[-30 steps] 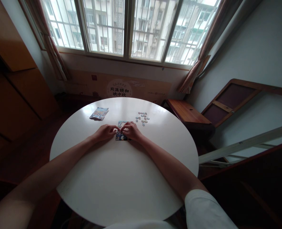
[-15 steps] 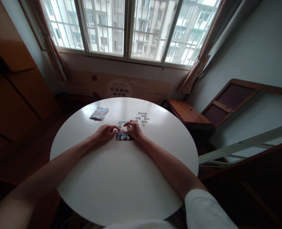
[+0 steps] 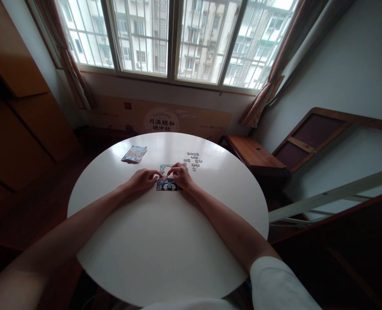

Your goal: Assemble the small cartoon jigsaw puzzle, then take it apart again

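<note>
A small, partly assembled colourful jigsaw puzzle [image 3: 165, 184] lies near the middle of the round white table [image 3: 165, 241]. My left hand [image 3: 142, 178] rests at its left edge, fingers curled and pressing on the puzzle. On the puzzle's right side sits my right hand [image 3: 180, 175], its fingers bent and pinched together over the upper part. Whether a piece is between those fingertips is too small to make out. Several loose pale puzzle pieces [image 3: 193, 160] lie just beyond my right hand.
A printed packet [image 3: 134, 153] lies at the far left of the table. Behind the table are a cardboard box with printed characters [image 3: 161, 120] and barred windows. A wooden chair [image 3: 254, 156] stands at the right, with folded wooden furniture beyond it.
My right hand has shifted slightly right and away over the puzzle, uncovering its lower part. The left hand has stayed in place.
</note>
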### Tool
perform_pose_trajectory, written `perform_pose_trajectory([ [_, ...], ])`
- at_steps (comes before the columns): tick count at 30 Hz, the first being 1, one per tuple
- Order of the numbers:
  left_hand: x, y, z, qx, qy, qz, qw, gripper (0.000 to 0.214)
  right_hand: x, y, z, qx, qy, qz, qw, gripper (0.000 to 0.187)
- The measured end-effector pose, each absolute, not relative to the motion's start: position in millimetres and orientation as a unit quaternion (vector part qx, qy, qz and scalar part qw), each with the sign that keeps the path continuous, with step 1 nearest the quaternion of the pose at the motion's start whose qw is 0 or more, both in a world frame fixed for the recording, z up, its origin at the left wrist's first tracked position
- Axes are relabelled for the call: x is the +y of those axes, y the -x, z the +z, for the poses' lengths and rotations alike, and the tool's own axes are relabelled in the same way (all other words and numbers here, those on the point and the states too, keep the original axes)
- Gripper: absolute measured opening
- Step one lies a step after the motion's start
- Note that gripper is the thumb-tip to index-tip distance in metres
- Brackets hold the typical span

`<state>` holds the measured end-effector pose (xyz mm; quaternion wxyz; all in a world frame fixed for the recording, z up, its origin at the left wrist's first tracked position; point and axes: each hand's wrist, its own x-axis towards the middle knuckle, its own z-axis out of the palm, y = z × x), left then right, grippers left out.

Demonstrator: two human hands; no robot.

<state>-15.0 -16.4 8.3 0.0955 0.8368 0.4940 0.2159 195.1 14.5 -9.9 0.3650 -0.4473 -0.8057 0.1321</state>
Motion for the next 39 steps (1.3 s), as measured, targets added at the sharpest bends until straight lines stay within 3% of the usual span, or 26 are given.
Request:
perform_pose_trajectory([
  [13,-17.5,14.0,10.3,0.496,-0.838,0.208,0.098,0.035,15.5,-195.2,-10.1,-0.8,0.451,0.144,0.369,0.04],
  [23,-18.3,13.4,11.3,0.499,-0.836,0.208,0.094,0.035,14.8,-193.9,-9.8,-0.798,0.471,0.138,0.351,0.026],
  [39,-16.2,14.2,7.6,0.492,-0.838,0.218,0.089,0.034,15.3,-193.8,-10.6,-0.801,0.467,0.144,0.346,0.023],
])
